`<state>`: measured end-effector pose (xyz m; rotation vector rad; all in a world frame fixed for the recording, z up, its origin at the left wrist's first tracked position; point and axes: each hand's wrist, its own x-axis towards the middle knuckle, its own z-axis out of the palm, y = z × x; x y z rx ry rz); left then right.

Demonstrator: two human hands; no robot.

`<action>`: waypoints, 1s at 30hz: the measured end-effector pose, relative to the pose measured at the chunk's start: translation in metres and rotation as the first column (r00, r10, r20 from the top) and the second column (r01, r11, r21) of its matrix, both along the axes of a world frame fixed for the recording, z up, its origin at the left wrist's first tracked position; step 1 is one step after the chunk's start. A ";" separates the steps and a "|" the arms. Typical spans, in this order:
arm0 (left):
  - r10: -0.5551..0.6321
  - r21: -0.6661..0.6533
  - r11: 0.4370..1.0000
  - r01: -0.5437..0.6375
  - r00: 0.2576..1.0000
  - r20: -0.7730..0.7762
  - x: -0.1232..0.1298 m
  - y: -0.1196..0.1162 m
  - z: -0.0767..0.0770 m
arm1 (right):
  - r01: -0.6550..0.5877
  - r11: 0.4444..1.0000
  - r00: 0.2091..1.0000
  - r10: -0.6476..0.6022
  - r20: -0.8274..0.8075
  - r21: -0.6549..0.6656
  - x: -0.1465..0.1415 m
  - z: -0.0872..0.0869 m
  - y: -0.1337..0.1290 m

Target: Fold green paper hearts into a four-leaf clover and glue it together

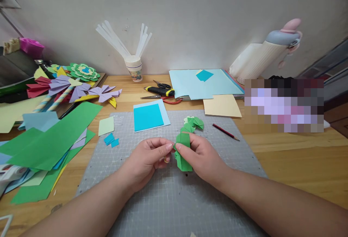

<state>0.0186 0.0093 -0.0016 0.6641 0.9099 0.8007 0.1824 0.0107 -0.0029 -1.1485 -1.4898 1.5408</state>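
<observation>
Over the grey cutting mat (163,208), my right hand (205,157) grips a folded green paper piece (185,160), thumb on top. My left hand (152,157) pinches at the left edge of that same piece, thumb and forefinger pressed together; what lies between those fingertips is too small to make out. Just beyond the hands rest several green folded paper shapes (198,122). Blue square sheets (148,117) lie on the mat's far part, with a pale green square (106,126) and small blue pieces (109,139) to their left.
Green paper strips (59,139) and paper flowers (84,72) cover the left side. At the back stand a cup with straws (135,70), a cutter (160,91), scissors and a light blue folder (185,84). A pencil (225,132) lies to the right.
</observation>
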 end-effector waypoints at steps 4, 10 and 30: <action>0.008 -0.006 1.000 -0.008 1.000 -0.014 0.000 0.000 0.000 | -0.005 1.000 1.000 0.005 -0.012 -0.009 0.000 0.000 0.001; 0.005 0.008 1.000 -0.005 0.999 -0.043 0.000 0.000 -0.001 | -0.012 1.000 1.000 0.012 0.000 -0.009 0.000 0.002 0.000; 0.000 0.014 1.000 0.000 0.999 0.034 -0.002 -0.001 -0.002 | -0.033 0.999 0.998 0.034 -0.058 0.009 0.000 0.004 0.000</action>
